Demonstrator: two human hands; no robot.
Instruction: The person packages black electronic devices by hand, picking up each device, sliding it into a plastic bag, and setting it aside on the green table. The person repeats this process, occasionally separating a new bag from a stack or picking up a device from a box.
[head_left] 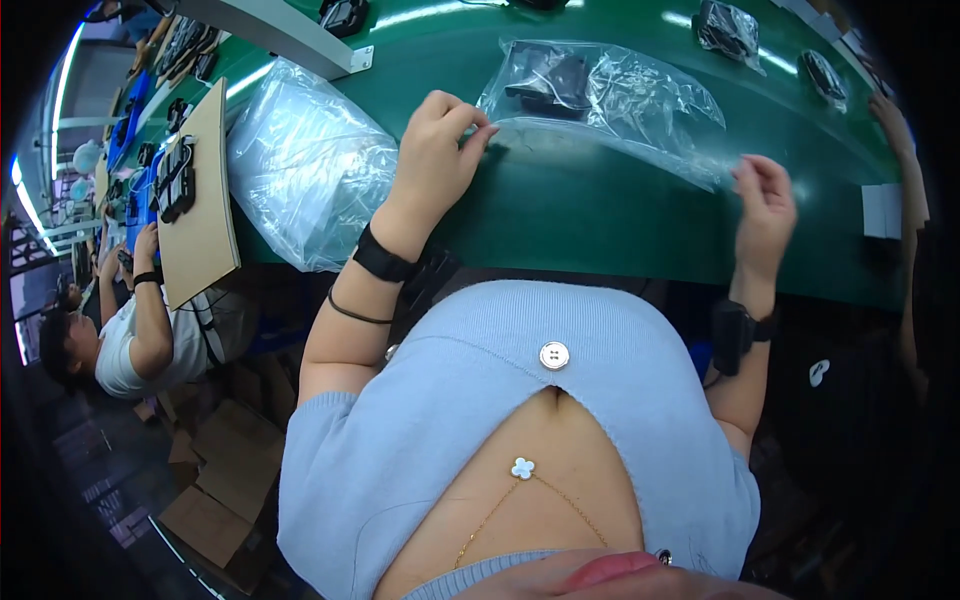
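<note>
We see a clear plastic bag lying flat on the green table in front of us, with a black device inside its left part and loose film stretching to the right. Our left hand is at the bag's lower left corner, thumb and forefinger drawn close together and the other fingers curled; we cannot tell whether film is clamped between them. Our right hand is raised just beside the bag's right end, its fingers bent and bunched near the thumb, and we cannot tell whether they touch the film. To the left of our left hand we have a heap of clear plastic, and beyond it a tan board bearing dark devices. Two more wrapped devices lie toward the far right, and a white box sits near the table's right edge
</note>
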